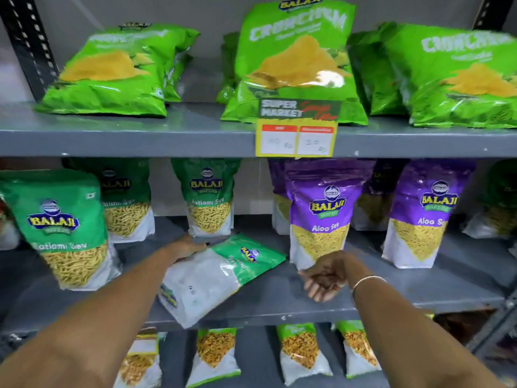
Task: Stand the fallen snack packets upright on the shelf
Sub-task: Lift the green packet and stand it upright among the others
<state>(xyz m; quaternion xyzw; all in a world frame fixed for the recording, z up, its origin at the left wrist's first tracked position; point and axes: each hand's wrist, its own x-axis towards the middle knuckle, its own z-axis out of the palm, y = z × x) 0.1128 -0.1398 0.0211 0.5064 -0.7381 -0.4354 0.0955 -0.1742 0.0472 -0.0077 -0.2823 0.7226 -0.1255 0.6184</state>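
A green and white Ratlami Sev packet lies fallen on the middle grey shelf, tilted, its green top pointing right and its white bottom over the front edge. My left hand grips the packet's upper left edge. My right hand hovers just right of the packet, fingers apart and curled, holding nothing; a thin bangle is on that wrist. On the top shelf, a bright green Crunchem bag at the left leans far back, nearly lying down.
Upright green Ratlami Sev packets stand left and behind, purple Aloo Sev packets right. Green Crunchem bags fill the top shelf behind a yellow price tag. Smaller packets stand on the shelf below.
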